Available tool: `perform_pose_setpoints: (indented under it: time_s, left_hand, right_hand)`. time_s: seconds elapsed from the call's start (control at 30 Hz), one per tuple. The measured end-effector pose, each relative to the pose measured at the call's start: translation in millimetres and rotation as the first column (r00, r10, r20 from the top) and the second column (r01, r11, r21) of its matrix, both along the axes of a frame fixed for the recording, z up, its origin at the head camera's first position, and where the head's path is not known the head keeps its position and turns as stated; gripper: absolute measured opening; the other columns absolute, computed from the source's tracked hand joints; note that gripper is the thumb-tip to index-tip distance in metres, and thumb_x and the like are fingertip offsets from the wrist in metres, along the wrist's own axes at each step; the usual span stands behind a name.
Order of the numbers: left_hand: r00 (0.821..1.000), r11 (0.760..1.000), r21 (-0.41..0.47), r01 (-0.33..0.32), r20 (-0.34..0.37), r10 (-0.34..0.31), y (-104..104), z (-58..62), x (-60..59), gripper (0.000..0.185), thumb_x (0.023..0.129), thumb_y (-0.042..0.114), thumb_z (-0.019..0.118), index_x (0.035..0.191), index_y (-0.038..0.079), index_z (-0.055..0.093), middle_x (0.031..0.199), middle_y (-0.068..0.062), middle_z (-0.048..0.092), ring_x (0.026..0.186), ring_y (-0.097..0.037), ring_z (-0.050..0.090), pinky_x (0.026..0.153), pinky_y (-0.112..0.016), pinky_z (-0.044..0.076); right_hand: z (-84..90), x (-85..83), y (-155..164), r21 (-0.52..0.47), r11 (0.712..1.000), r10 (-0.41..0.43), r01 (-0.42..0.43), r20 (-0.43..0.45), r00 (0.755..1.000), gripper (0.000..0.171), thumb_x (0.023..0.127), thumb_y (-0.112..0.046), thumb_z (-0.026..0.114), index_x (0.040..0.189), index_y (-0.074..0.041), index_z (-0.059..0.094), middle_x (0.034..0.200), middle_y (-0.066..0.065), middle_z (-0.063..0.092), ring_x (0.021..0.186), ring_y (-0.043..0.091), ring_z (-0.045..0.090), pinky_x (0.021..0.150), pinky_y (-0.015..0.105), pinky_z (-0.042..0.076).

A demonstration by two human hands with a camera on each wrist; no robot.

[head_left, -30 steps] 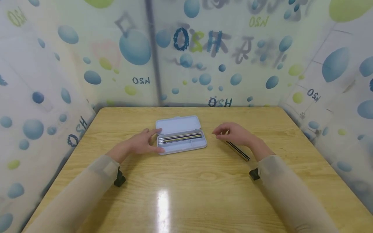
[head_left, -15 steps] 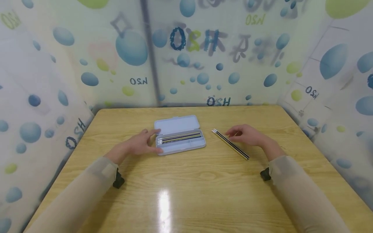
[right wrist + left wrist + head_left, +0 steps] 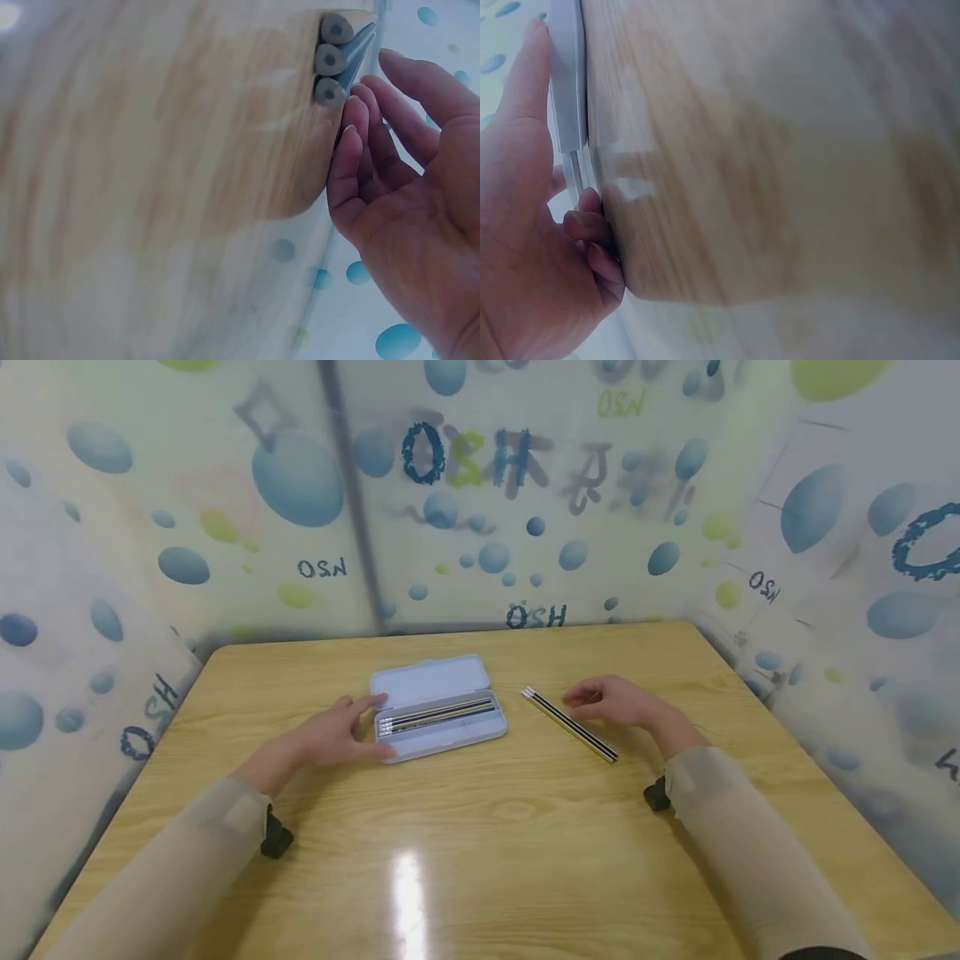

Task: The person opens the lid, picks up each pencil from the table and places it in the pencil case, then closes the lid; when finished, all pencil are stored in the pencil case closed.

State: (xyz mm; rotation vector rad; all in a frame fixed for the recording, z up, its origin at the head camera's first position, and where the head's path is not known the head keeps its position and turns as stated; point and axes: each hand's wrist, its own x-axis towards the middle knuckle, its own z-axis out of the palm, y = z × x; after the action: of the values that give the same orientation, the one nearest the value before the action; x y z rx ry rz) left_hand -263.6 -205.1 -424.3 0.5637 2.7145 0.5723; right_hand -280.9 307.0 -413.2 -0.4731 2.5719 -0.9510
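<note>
A pale blue pencil case (image 3: 427, 746) lies with its lid raised back at mid-table. Inside are several striped pencils (image 3: 438, 716) in black, yellow and white, side by side in the rear compartment. My left hand (image 3: 333, 732) holds the case's left end, thumb at the front edge and index finger by the lid. Three striped pencils (image 3: 572, 727) lie together, slanted, on the table to the right; their ends (image 3: 330, 58) show in the right wrist view. My right hand (image 3: 618, 702) hovers or rests just right of them, fingers loosely bent, holding nothing.
The wooden table (image 3: 510, 860) runs to a curtain-like wall (image 3: 465, 568) printed with blue and green drops. Similar walls stand at left and right. A front compartment of the case has a small divider.
My right hand has let go of the three pencils and drawn back to the right, leaving them on the table. The left hand stays at the case. The head view has shifted slightly.
</note>
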Motion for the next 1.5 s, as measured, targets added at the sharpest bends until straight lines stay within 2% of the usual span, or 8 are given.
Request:
perform_pose_setpoints:
  time_s: [0.2, 0.47, 0.73, 0.9, 1.13, 1.37, 1.5]
  left_hand:
    - [1.0, 1.0, 0.002, 0.01, -0.007, -0.01, -0.1, 0.1, -0.2, 0.115, 0.088, 0.08, 0.076, 0.176, 0.022, 0.028, 0.12, -0.016, 0.051, 0.102, -0.029, 0.055, 0.089, -0.048, 0.046]
    - [1.0, 1.0, 0.009, -0.004, 0.005, 0.004, 0.4, 3.9, 2.9, 0.115, 0.088, 0.078, 0.077, 0.175, 0.019, 0.028, 0.132, -0.023, 0.051, 0.112, -0.037, 0.055, 0.101, -0.059, 0.049]
    - [1.0, 1.0, 0.004, -0.013, 0.001, 0.013, 0.1, 4.0, 3.9, 0.115, 0.088, 0.08, 0.075, 0.176, 0.022, 0.028, 0.13, -0.02, 0.051, 0.111, -0.034, 0.055, 0.1, -0.056, 0.048]
    - [1.0, 1.0, 0.008, -0.008, 0.004, 0.008, 0.5, 4.9, 5.7, 0.114, 0.089, 0.078, 0.076, 0.175, 0.021, 0.028, 0.129, -0.021, 0.052, 0.11, -0.035, 0.056, 0.099, -0.057, 0.049]
    - [1.0, 1.0, 0.012, -0.007, 0.009, 0.006, 0.9, 5.4, 6.5, 0.113, 0.09, 0.077, 0.076, 0.175, 0.022, 0.028, 0.127, -0.019, 0.052, 0.107, -0.033, 0.056, 0.097, -0.055, 0.049]
    - [1.0, 1.0, 0.013, -0.009, 0.011, 0.009, -1.0, 5.3, 6.2, 0.114, 0.089, 0.078, 0.076, 0.176, 0.023, 0.028, 0.132, -0.022, 0.052, 0.112, -0.035, 0.056, 0.102, -0.059, 0.049]
    - [1.0, 1.0, 0.012, -0.006, 0.003, 0.006, -1.1, 5.3, 6.4, 0.114, 0.089, 0.078, 0.076, 0.176, 0.022, 0.028, 0.126, -0.019, 0.052, 0.107, -0.033, 0.056, 0.096, -0.055, 0.049]
  right_hand:
    - [-1.4, -0.5, -0.2, 0.013, 1.0, -0.017, 0.017, 0.001, 1.0, 0.043, 0.108, -0.024, 0.072, 0.146, -0.004, 0.068, 0.145, 0.017, 0.071, 0.136, 0.036, 0.065, 0.117, 0.055, 0.049]
    - [-2.3, -1.1, -0.5, 0.017, 1.0, -0.002, 0.002, -0.009, 1.0, 0.043, 0.108, -0.025, 0.072, 0.146, -0.005, 0.069, 0.144, 0.017, 0.071, 0.133, 0.035, 0.066, 0.115, 0.054, 0.05]
    - [-1.1, -3.1, -2.1, 0.021, 1.0, -0.001, 0.001, -0.011, 1.0, 0.041, 0.107, -0.023, 0.072, 0.144, -0.005, 0.069, 0.14, 0.017, 0.072, 0.129, 0.033, 0.066, 0.113, 0.053, 0.051]
    - [-2.6, -3.7, -1.9, 0.018, 1.0, 0.001, -0.001, -0.01, 1.0, 0.04, 0.107, -0.022, 0.073, 0.144, -0.006, 0.07, 0.136, 0.015, 0.072, 0.125, 0.03, 0.065, 0.111, 0.051, 0.051]
    - [-4.0, -1.7, -1.2, 0.01, 0.999, 0.031, -0.03, -0.029, 0.999, 0.041, 0.107, -0.02, 0.072, 0.145, -0.005, 0.069, 0.136, 0.016, 0.071, 0.124, 0.03, 0.065, 0.107, 0.049, 0.051]
    - [-2.1, 2.8, -2.4, 0.01, 1.0, 0.024, -0.024, -0.022, 0.999, 0.041, 0.109, -0.017, 0.069, 0.148, -0.006, 0.067, 0.137, 0.018, 0.07, 0.125, 0.031, 0.064, 0.107, 0.048, 0.051]
    - [-1.5, 3.3, -2.6, 0.017, 1.0, 0.027, -0.027, -0.03, 0.999, 0.04, 0.108, -0.013, 0.066, 0.148, -0.006, 0.067, 0.137, 0.019, 0.07, 0.125, 0.032, 0.064, 0.106, 0.05, 0.051]
